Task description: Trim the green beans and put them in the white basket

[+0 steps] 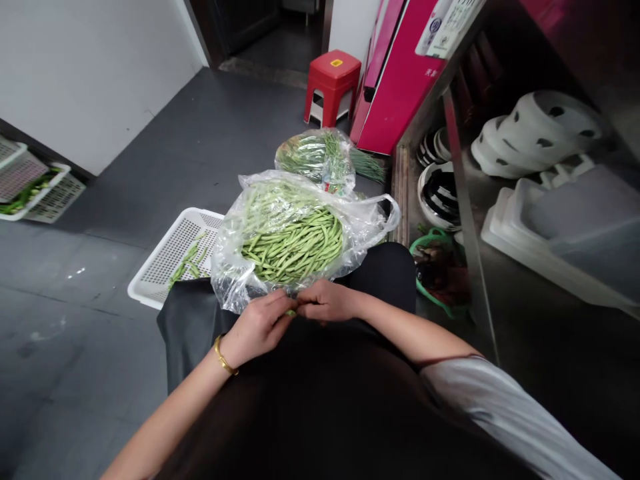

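Grey floor (pixel 125 193) spreading out left of the hands and beyond them. Metal shelving (pixel 545 267) to the right, stacked with white lids and trays. Just past the hands, resting on the lap, an open clear bag of green beans (pixel 290 243), mouth turned toward the hands, probably so pods come out without a stretch; pods inside lying mostly crosswise, left to right. Farther out, a second bag of beans (pixel 315 157) on the floor. Left of the big bag, within easy drop, a white perforated basket (pixel 173 257) with a few trimmed pieces. Left hand (pixel 257 327) and right hand (pixel 327 301) meeting fingertip to fingertip, both pinched shut on a single bean (pixel 291 312), mostly hidden, long axis seemingly running hand to hand.
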Action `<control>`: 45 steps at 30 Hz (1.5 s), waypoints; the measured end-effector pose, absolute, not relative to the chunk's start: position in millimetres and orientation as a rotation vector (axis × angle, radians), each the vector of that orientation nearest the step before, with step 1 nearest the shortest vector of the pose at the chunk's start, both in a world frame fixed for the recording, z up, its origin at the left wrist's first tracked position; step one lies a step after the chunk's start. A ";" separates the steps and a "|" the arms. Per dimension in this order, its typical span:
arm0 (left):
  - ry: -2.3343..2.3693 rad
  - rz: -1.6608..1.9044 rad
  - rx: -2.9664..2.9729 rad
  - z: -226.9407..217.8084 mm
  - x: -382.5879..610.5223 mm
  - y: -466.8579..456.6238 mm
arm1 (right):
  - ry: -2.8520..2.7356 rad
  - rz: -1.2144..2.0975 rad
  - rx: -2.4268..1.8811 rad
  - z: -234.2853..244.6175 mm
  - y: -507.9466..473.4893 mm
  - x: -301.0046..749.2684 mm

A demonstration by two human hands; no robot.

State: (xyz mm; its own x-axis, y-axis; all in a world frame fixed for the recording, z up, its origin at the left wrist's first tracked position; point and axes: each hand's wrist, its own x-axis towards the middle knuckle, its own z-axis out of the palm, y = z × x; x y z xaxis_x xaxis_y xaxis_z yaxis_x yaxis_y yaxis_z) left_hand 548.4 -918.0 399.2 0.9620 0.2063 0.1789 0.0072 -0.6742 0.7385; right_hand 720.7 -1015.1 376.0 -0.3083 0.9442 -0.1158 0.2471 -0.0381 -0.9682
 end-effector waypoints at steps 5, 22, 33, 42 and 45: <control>0.154 0.407 2.037 409.0 545.3 -921.7 | -0.813 1.739 -0.820 361.5 -1023.6 697.5; 0.644 0.386 0.865 390.4 558.9 -894.9 | -2.363 0.287 -2.072 364.0 -968.6 763.2; 0.698 0.343 0.778 376.4 587.6 -904.0 | -1.435 0.282 -1.499 359.4 -1017.4 719.5; 0.795 0.448 0.919 384.5 585.0 -906.7 | -2.003 0.061 -1.696 367.9 -1015.1 741.0; 0.812 0.387 0.954 378.7 585.6 -911.4 | -2.185 0.302 -1.668 371.6 -1015.0 729.3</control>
State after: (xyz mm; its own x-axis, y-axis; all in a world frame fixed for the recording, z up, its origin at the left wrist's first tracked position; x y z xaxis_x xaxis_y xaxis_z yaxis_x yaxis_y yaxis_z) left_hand 585.6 -911.4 378.7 0.6505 0.6198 -0.4389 0.0495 0.5421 0.8389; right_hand 729.3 -1015.0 371.6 -0.2280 0.9598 0.1634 0.8796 0.2750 -0.3881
